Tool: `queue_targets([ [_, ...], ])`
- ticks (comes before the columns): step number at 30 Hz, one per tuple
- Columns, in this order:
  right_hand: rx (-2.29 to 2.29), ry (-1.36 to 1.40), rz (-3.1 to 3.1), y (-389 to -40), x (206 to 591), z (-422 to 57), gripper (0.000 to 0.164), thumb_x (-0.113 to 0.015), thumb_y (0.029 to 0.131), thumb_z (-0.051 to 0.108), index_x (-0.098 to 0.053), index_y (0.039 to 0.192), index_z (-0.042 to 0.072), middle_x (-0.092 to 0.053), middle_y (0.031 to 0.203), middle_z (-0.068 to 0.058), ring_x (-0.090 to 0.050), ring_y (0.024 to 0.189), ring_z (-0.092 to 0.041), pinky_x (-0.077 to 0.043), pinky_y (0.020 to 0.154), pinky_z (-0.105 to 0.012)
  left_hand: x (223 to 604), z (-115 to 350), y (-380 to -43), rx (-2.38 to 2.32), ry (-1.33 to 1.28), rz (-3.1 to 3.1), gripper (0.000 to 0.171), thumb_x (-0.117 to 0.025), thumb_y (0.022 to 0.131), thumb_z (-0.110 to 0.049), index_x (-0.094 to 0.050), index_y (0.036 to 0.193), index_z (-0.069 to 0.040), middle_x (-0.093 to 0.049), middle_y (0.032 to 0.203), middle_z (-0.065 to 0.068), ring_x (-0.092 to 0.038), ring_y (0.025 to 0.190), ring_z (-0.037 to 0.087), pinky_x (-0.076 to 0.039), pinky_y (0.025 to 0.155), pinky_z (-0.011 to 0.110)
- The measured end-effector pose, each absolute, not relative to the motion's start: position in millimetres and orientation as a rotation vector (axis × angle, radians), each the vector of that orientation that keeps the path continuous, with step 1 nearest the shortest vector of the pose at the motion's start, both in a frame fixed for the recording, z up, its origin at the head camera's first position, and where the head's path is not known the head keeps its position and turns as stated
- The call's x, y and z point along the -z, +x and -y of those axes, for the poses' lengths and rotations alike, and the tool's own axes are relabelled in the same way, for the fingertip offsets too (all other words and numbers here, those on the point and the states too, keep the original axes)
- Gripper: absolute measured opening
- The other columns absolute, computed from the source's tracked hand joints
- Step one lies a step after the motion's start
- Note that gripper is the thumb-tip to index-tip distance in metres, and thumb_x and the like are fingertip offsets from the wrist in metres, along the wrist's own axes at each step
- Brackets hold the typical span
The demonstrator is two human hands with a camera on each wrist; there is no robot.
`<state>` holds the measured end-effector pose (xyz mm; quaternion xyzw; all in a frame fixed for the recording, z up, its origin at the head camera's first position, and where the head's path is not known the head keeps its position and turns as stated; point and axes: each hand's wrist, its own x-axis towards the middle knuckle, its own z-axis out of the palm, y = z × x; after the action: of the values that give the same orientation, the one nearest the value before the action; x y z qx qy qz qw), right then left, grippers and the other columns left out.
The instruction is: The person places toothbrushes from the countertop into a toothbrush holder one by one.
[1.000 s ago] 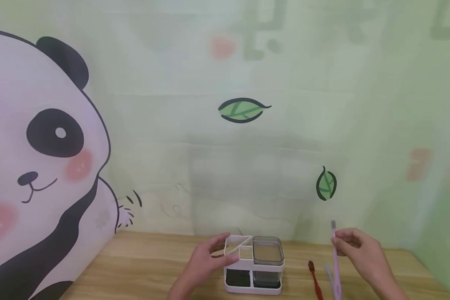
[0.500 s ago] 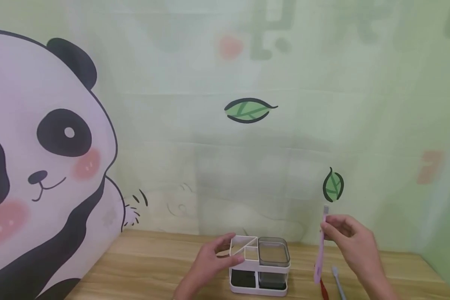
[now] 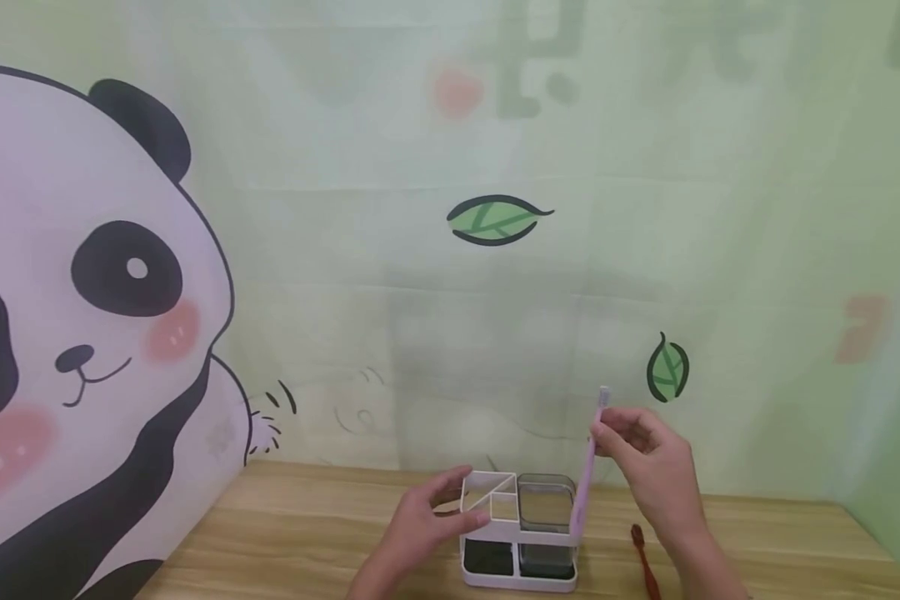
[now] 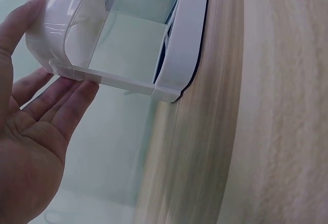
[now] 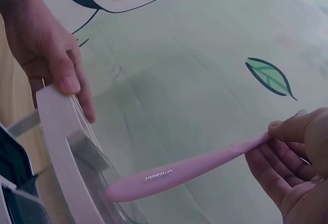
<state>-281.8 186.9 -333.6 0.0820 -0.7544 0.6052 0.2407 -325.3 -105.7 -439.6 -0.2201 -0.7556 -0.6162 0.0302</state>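
Observation:
A white toothbrush holder (image 3: pixel 519 575) with divided slots and a clear grey cup (image 3: pixel 546 502) stands on the table. My left hand (image 3: pixel 429 525) grips its left side, thumb on the front and fingers behind; the left wrist view shows the fingers (image 4: pixel 72 101) at its upper rim. Between thumb and fingers, my right hand (image 3: pixel 648 467) pinches a pink-purple toothbrush (image 3: pixel 587 479) near its head. The brush tilts with bristles up, its handle end by the holder's right side. In the right wrist view, the handle end overlaps the cup; contact cannot be told.
A dark red toothbrush (image 3: pixel 643 562) lies on the wooden table (image 3: pixel 307 533) right of the holder, partly cut off by the frame. Behind the table hangs a pale green backdrop (image 3: pixel 330 250) printed with a panda and leaves.
My right hand has carried the pink-purple toothbrush up and left, to the holder's right side. The blue toothbrush seen earlier is now hidden behind my right arm. My left hand keeps its grip.

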Motion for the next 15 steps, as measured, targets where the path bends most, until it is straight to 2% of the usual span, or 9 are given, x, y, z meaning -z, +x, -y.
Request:
queue_targets([
  [8,-1.623,0.264,2.01,-284.3,333.3,-164.2,0.023,-0.076,0.101,0.014,-0.071,0.118,-0.001,-0.077,0.109,-0.014,-0.075,0.089,-0.012,-0.058,0.084,-0.021,438.5,105.5,-325.3,1.908,-0.674,2.335,0.067,-0.087,0.092,-0.026,-0.059,0.15,-0.006,-0.066,0.139,0.019,-0.064,0.126,0.04,-0.058,0.098,0.047],
  [15,-1.684,0.315,1.917,-286.9,332.1,-147.6,0.023,-0.077,0.099,0.008,-0.069,0.116,-0.005,-0.074,0.109,-0.017,-0.075,0.092,-0.012,-0.061,0.084,-0.026,438.0,107.1,-325.2,1.898,-0.696,2.328,0.068,-0.087,0.091,-0.025,-0.058,0.15,-0.004,-0.067,0.138,0.019,-0.064,0.126,0.039,-0.058,0.098,0.045],
])
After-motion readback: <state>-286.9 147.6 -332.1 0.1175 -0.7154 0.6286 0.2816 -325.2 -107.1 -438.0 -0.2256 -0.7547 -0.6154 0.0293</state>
